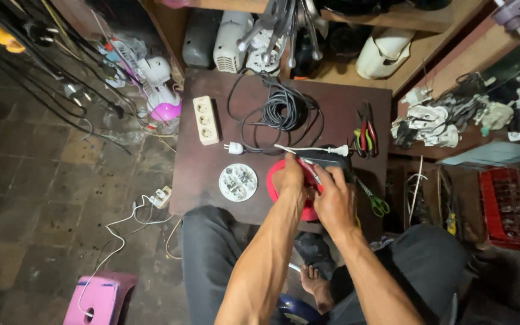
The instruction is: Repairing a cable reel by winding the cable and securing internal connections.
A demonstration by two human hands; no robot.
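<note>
Both hands meet at the near edge of the dark brown wooden table (206, 174). The left hand (289, 179) presses on the round red plastic piece (275, 182) overhanging that edge; the right hand (334, 198) pinches what looks like a red-handled tool (310, 173). Round white disc (238, 182) just left, coiled black cable (281, 111) far; open tabletop lies to the left

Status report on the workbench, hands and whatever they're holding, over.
Left hand on red round housing. Right hand grips red-handled tool over it. White cord and round plate close by.
</note>
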